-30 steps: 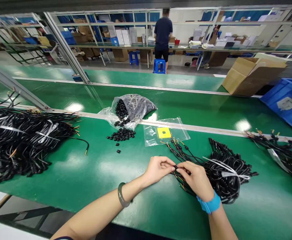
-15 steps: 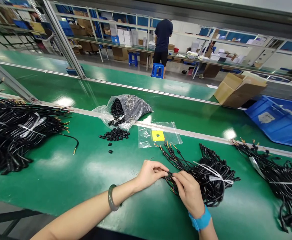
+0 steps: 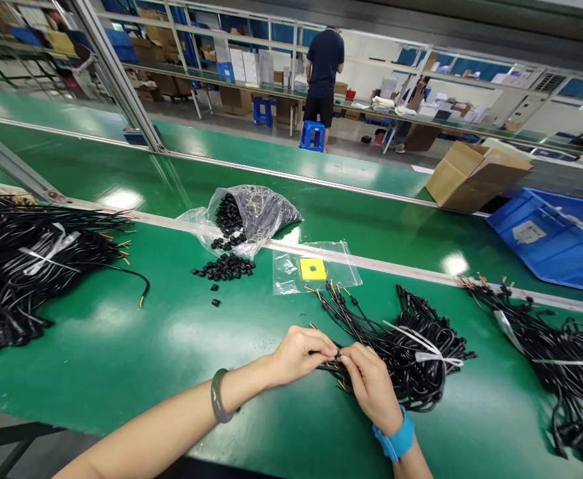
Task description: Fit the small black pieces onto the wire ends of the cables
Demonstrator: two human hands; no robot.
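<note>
My left hand [image 3: 301, 356], with a dark bangle on the wrist, pinches a black cable close to its end. Almost touching it, my right hand [image 3: 373, 386], with a blue wristband, has thumb and fingers closed on the same cable. The fingertips hide most of the spot between them, so I cannot tell whether a small black part is there. Beside my right hand lies a tied bundle of black cables [image 3: 428, 372], their coloured wire ends fanned toward my hands. Several of these ends carry small black pieces [image 3: 354, 300].
Small black parts [image 3: 229, 266] spill from a clear plastic bag [image 3: 266, 213]. A flat clear bag [image 3: 286, 273] with a yellow square [image 3: 312, 269] lies nearby. More cable bundles lie left [image 3: 36, 279] and right [image 3: 565, 366]. A blue bin [image 3: 555, 233] and cardboard box [image 3: 461, 176] stand behind.
My right hand has shifted slightly left, bringing the fingertips of both hands closer together on the cable. The whole view has moved a little.
</note>
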